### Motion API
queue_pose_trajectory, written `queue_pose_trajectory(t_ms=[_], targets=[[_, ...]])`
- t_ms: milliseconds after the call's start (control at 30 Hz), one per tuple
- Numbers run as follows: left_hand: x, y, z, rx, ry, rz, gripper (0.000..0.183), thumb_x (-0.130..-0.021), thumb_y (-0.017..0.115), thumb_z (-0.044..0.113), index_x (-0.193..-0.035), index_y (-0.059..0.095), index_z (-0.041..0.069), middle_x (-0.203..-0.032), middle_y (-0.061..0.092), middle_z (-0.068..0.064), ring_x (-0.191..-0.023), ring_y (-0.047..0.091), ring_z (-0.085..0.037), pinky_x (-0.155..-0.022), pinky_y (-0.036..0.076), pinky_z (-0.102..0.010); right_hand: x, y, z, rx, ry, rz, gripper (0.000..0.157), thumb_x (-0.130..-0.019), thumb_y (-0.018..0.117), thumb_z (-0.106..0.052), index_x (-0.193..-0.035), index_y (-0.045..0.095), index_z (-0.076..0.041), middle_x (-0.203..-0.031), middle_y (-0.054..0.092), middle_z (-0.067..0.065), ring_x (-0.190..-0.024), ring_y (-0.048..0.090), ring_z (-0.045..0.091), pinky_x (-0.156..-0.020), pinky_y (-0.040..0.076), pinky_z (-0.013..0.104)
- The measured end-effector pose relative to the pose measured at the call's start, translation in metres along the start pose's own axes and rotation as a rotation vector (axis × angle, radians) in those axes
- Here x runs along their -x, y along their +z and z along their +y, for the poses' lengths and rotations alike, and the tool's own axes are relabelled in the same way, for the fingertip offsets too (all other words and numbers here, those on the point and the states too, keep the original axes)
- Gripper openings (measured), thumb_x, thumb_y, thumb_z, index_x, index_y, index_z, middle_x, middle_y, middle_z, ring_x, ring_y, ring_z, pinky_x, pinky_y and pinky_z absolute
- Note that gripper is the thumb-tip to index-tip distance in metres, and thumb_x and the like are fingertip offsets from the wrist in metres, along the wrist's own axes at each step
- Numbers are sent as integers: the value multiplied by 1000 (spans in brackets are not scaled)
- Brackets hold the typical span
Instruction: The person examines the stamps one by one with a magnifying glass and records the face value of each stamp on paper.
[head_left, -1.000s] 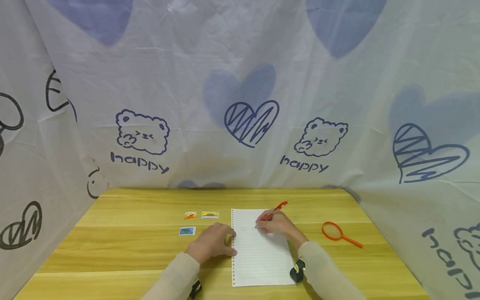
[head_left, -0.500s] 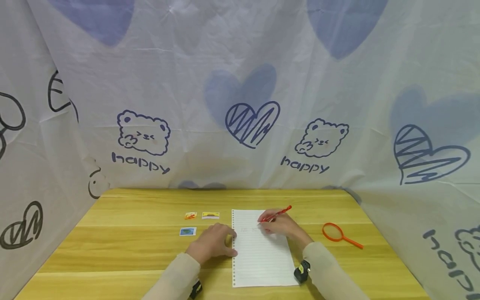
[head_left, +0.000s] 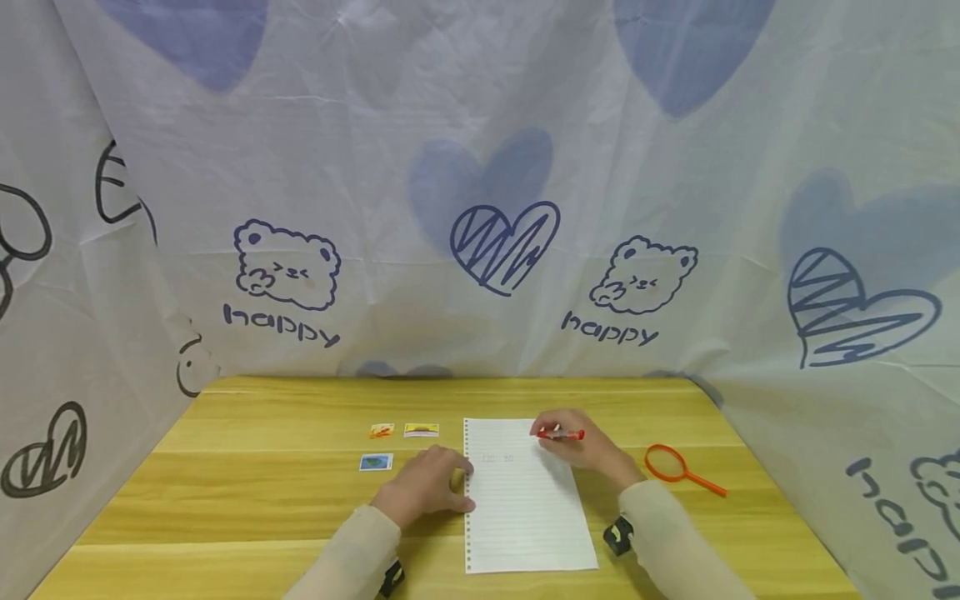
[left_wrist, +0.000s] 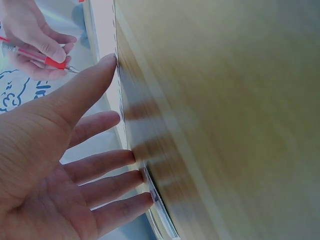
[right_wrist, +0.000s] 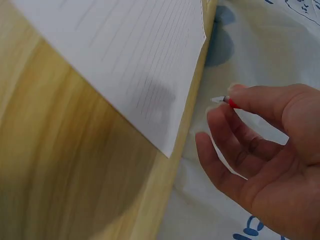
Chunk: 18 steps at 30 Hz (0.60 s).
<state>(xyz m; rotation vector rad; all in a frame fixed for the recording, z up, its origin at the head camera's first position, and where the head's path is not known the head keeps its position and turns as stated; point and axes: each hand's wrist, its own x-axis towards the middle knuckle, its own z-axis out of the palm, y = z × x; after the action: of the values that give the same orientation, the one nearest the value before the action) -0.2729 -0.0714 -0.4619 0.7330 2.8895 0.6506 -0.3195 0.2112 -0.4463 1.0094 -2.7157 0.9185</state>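
Note:
A sheet of lined paper [head_left: 528,525] with holes down its left edge lies on the wooden table. Two small groups of faint red figures [head_left: 498,459] stand on its upper part. My left hand [head_left: 425,483] rests at the paper's left edge, thumb and fingertips touching it, fingers extended in the left wrist view. My right hand [head_left: 577,440] pinches a red pen [head_left: 562,434] between thumb and fingers above the paper's upper right. In the right wrist view the pen's tip [right_wrist: 219,99] pokes out past the thumb, apart from the sheet.
Three small stamp-like pictures, one orange [head_left: 382,431], one yellow [head_left: 421,431] and one blue [head_left: 376,462], lie left of the paper. To its right lies an orange magnifying glass [head_left: 705,485]. Printed white cloth [head_left: 390,183] hangs behind the table [head_left: 247,500] and at both sides.
My right hand has moved right and lifted the pen off the writing, turning it nearly level. A second group of red figures now shows on the paper. My left hand has stayed put.

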Motion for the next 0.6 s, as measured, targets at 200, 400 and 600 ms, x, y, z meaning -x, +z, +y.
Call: queue_pose_trajectory(t_ms=[200,400,600], targets=[[-1,1,-1,1,3,0,49,-77,91,31,-117,76,8,-129,73,-12,-121,65,-35,-103,54,-53,3,-7,4,208,-23,37,18,-86,65,12,-96,75,1,-87,75,13,-77,65,21,-74,59,33],[-2,1,0,4,1,-5,49,-77,91,32,-118,76,8,-129,73,-12,-120,65,-35,-103,53,-54,11,-13,11,240,201,22,28,-83,63,17,-101,75,-1,-86,73,6,-78,62,14,-75,58,34],[-1,1,0,0,5,2,49,-77,92,31,-117,76,8,-128,73,-12,-120,66,-35,-102,54,-54,23,-19,27,335,136,86,21,-79,67,14,-94,74,-1,-80,72,7,-71,60,12,-69,57,32]])
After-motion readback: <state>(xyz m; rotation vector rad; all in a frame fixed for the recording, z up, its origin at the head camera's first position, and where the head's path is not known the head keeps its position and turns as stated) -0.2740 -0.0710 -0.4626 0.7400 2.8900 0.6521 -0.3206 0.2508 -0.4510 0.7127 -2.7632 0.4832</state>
